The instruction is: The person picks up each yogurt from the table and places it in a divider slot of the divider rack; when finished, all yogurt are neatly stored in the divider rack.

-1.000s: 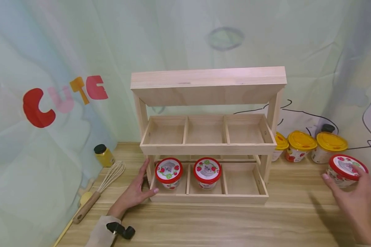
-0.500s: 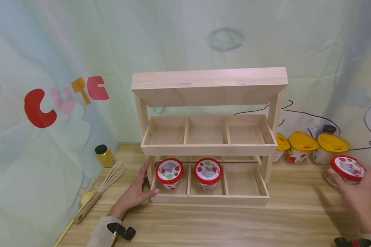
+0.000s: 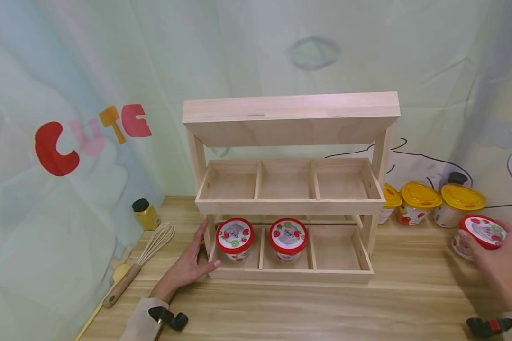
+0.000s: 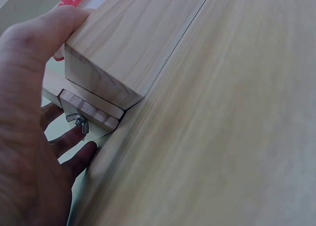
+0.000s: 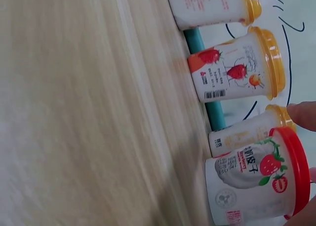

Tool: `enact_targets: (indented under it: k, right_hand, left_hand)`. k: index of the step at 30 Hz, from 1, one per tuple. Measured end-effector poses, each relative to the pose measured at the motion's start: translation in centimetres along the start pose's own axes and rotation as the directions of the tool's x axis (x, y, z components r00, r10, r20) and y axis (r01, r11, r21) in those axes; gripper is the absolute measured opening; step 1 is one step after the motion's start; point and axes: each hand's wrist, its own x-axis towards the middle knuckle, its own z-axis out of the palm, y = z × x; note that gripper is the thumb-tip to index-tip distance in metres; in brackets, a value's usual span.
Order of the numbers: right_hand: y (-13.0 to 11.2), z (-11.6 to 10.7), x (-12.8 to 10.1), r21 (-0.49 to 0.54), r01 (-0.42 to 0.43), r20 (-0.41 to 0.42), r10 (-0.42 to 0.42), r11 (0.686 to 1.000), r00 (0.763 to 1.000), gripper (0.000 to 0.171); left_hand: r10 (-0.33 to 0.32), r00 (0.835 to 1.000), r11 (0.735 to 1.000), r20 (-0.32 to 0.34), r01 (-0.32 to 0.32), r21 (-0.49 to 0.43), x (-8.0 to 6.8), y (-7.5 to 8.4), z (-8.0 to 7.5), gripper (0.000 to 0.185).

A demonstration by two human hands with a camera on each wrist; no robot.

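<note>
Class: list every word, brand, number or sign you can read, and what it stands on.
"CUTE": coloured letters on the backdrop.
"皮子": the held red-lidded cup; its other print is too small.
Yellow-lidded cups: print too small or blurred.
Red-lidded cups in the rack: lid print too small.

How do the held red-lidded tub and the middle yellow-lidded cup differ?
The red-lidded tub has a white printed lid centre; the middle yellow-lidded cup has a yellow lid top. The right hand grips the tub; the cup stands unheld by the backdrop. Both bodies are white with strawberries.
</note>
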Motion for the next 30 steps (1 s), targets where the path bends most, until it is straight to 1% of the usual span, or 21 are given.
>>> enact_targets:
  k: [5,8,14,17,21,26,30]
  right_hand:
    - [0.3,0.1,0.6,-0.002,-0.009,0.002,0.009,1.0,1.0,0.086]
    - [0.4,0.2,0.7,0.003,0.0,0.003,0.0,1.0,1.0,0.085]
    - [1.2,0.7,0.8,0.0,0.019,-0.011,-0.019,1.0,1.0,0.078]
    - [1.6,1.0,0.8,0.025,0.026,-0.025,-0.026,0.999,0.999,0.075]
    - [1.9,1.2,0.7,0.059,0.03,-0.041,-0.027,0.998,0.999,0.073]
    - [1.8,1.2,0.7,0.079,0.022,-0.042,-0.019,0.997,0.999,0.073]
    - [1.6,1.2,0.5,0.087,0.026,-0.056,-0.022,0.996,0.998,0.073]
  left_hand:
    - [0.003,1.0,1.0,0.002,-0.003,-0.011,0.0,0.0,0.0,0.122]
    - [0.007,1.0,1.0,0.001,-0.007,-0.006,0.0,0.0,0.0,0.123]
    - [0.011,1.0,1.0,0.0,-0.011,-0.005,0.0,-0.1,0.1,0.122]
    - [0.013,1.0,1.0,0.0,-0.013,-0.004,0.0,-0.2,0.1,0.122]
    - [0.0,1.0,1.0,0.002,0.0,-0.005,0.0,-0.2,0.1,0.123]
    - [-0.012,1.0,1.0,0.003,0.012,-0.004,0.0,0.0,0.0,0.123]
    - [-0.008,1.0,1.0,0.001,0.008,-0.006,0.0,0.0,0.1,0.122]
